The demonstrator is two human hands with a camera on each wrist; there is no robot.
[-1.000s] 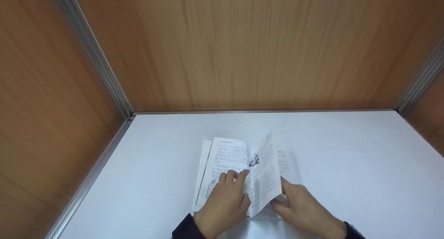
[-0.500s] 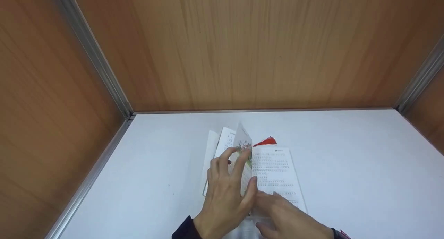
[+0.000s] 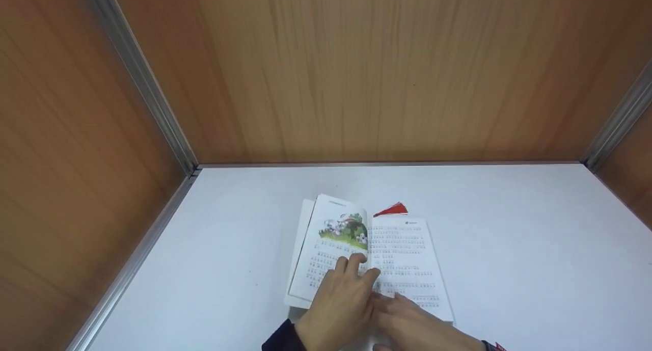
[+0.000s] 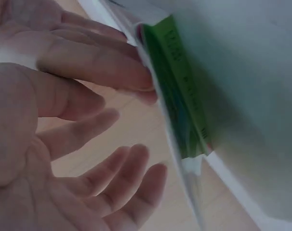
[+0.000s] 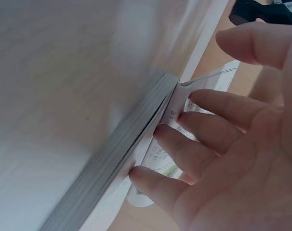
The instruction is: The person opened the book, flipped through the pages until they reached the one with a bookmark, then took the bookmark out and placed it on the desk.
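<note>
Wood walls (image 3: pixel 356 71) stand all around the white table (image 3: pixel 509 239), and they look the same as before. On the table, near the person, lies the open book (image 3: pixel 367 254). This is the thing that has changed most.

A second ago a page stood up in the middle of the book, with both hands on it. Half a second ago that page was going over to the left. Now it lies almost flat on the left side. A color picture (image 3: pixel 346 227) of green grass and white animals shows at the top of it. The right page (image 3: pixel 407 259) is full of small print and lies flat. So one page turn looks nearly done.

A red tassel (image 3: pixel 392 209) pokes out past the top of the book. It was hidden a second ago, behind the standing page.

The left hand (image 3: pixel 340 300) has come down and rests on the left page with its fingers straight, pressing it near the fold. It holds nothing. The right hand (image 3: pixel 415 325) lies on the low part of the right page, fingers straight too, by the edge of the pages.
</note>
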